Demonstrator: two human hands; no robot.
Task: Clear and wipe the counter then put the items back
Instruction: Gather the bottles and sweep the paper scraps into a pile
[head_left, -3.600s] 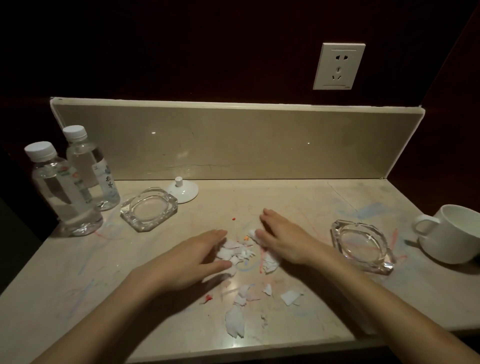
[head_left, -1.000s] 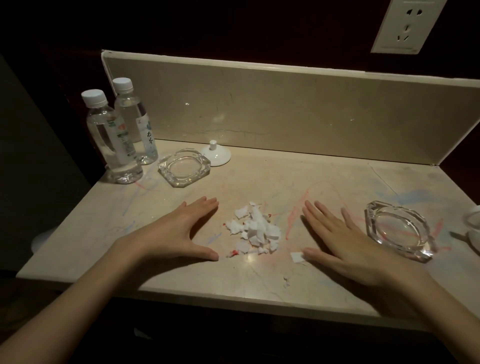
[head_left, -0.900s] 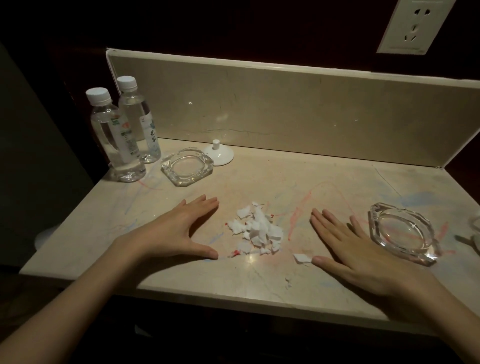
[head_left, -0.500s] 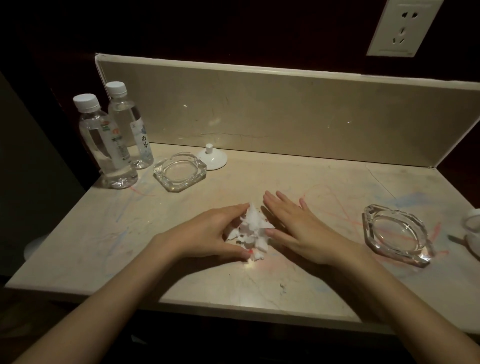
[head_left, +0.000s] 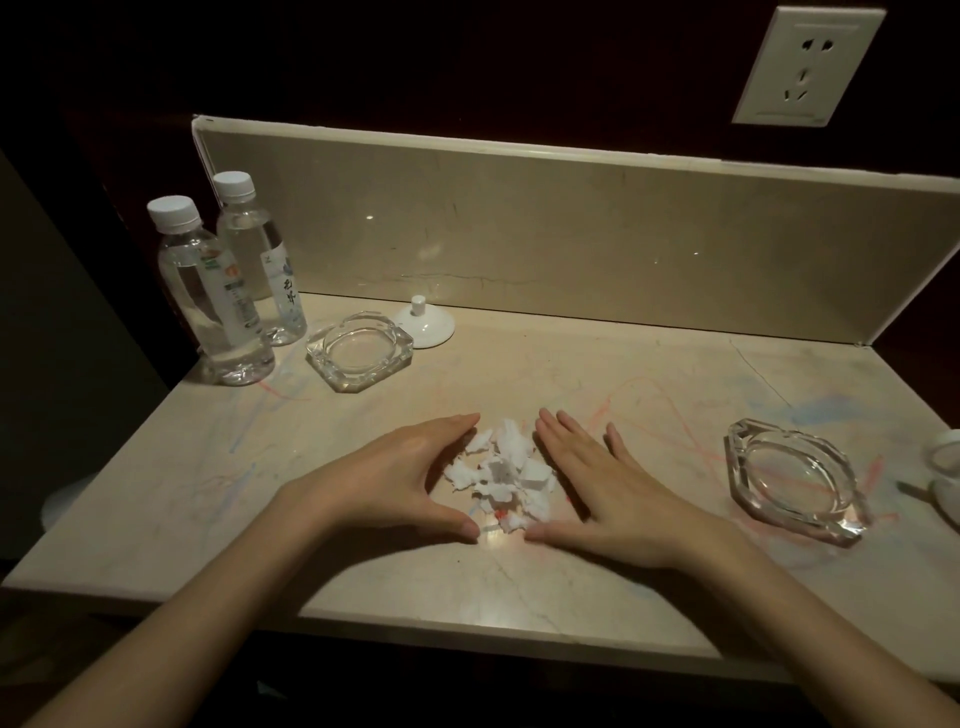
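A small heap of torn white paper scraps (head_left: 501, 475) lies mid-counter on the beige marble counter (head_left: 519, 582), which is streaked with red and blue scribbles. My left hand (head_left: 395, 478) lies flat just left of the heap, fingers straight, thumb along the heap's near side. My right hand (head_left: 602, 483) lies flat just right of it, fingers straight, thumb tip near the left thumb. Both hands fence the scraps in and hold nothing.
Two water bottles (head_left: 208, 291) stand at the back left beside a square glass ashtray (head_left: 358, 349) and a white ceramic lid (head_left: 423, 323). An oval glass ashtray (head_left: 792, 480) sits at the right, a white cup (head_left: 945, 467) at the right edge. A backsplash (head_left: 571, 234) closes the rear.
Both hands swept inward from either side, pushing the scattered scraps into one tight heap. In the last half second they eased slightly apart around it.
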